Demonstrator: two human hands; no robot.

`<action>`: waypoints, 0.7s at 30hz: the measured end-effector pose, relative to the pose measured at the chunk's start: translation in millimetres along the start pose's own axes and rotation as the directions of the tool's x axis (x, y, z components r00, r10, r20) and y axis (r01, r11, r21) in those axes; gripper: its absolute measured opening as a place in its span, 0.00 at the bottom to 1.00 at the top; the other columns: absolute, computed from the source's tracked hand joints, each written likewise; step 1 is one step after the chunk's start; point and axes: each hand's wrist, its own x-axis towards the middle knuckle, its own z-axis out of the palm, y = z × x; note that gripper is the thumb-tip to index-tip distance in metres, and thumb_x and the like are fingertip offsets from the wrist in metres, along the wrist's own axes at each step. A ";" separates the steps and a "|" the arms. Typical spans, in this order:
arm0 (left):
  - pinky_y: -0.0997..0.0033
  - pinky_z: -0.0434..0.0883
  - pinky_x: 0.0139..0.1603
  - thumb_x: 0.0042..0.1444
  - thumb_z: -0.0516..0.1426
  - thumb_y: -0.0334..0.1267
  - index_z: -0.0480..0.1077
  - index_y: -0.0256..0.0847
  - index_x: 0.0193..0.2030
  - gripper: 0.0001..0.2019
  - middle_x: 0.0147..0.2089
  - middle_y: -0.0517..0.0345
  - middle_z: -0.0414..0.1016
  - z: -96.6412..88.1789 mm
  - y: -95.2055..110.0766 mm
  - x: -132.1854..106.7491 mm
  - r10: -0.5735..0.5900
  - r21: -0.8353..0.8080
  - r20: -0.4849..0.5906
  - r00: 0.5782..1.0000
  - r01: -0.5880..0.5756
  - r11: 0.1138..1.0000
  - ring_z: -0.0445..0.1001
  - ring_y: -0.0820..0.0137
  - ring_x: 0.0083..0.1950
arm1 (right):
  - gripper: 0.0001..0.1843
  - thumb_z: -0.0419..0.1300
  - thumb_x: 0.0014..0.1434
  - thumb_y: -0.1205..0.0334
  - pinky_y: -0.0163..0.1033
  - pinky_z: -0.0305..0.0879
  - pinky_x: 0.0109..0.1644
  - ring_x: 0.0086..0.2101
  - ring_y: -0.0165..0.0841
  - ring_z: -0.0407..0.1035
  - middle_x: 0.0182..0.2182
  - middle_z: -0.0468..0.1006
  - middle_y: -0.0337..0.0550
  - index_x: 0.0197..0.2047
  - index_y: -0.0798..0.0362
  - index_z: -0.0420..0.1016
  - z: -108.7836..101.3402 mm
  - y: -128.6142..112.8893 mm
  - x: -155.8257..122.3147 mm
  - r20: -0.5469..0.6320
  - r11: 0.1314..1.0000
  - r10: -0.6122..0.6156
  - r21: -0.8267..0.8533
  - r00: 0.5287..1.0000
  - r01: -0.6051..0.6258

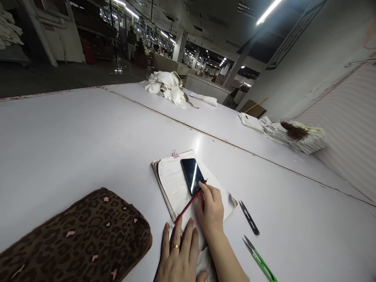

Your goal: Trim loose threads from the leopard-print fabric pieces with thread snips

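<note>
"You seemed to be handling the slim red pencil (188, 205) over the white paper notebook (170, 182); moving it called for a light pinch."

"Your right hand (211, 209) half-curled over the edge of the glossy black phone (188, 172) there; whether it gripped the pencil, I couldn't tell. Your left hand (179, 254) lay flat, holding nothing visible."

The leopard-print cloth (85, 239) is cut off at left and below; handwriting (176, 173) on the notebook (169, 188) cannot be read.
</note>
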 end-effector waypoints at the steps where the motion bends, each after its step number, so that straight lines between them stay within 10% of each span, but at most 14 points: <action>1: 0.42 0.34 0.66 0.52 0.54 0.50 0.65 0.42 0.59 0.28 0.66 0.52 0.58 0.1 0.0 0.3 -0.008 -0.002 -0.003 1.000 0.008 1.000 0.46 0.49 0.68 | 0.15 0.49 0.65 0.68 0.47 0.67 0.40 0.40 0.41 0.64 0.39 0.71 0.49 0.54 0.52 0.68 -0.6 0.0 0.9 -0.018 1.000 0.020 -0.024 1.000 -0.021; 10: 0.42 0.36 0.66 0.51 0.55 0.48 0.64 0.42 0.59 0.29 0.67 0.53 0.57 -2.6 -0.1 -0.8 -0.003 0.003 0.024 1.000 0.003 1.000 0.45 0.47 0.69 | 0.10 0.49 0.63 0.68 0.45 0.57 0.32 0.28 0.41 0.59 0.26 0.70 0.45 0.40 0.54 0.72 -16.2 -6.4 8.3 0.039 0.939 0.052 -0.342 0.998 -0.036; 14: 0.42 0.36 0.66 0.49 0.56 0.49 0.64 0.42 0.59 0.29 0.67 0.52 0.57 -3.3 -1.3 -1.4 0.019 0.011 0.028 0.999 -0.020 1.000 0.44 0.47 0.69 | 0.07 0.50 0.64 0.62 0.43 0.58 0.33 0.28 0.38 0.63 0.27 0.71 0.42 0.37 0.51 0.68 -21.6 -20.0 11.5 0.072 0.968 0.250 -0.033 0.965 -0.248; 21: 0.43 0.33 0.67 0.51 0.55 0.49 0.65 0.41 0.59 0.29 0.67 0.52 0.57 -0.8 -0.5 -0.4 0.011 -0.005 0.014 1.000 -0.011 1.000 0.43 0.47 0.69 | 0.08 0.56 0.61 0.54 0.36 0.56 0.27 0.25 0.32 0.63 0.24 0.68 0.34 0.35 0.49 0.66 -27.9 -22.5 18.3 0.273 0.612 0.548 0.514 0.791 -0.601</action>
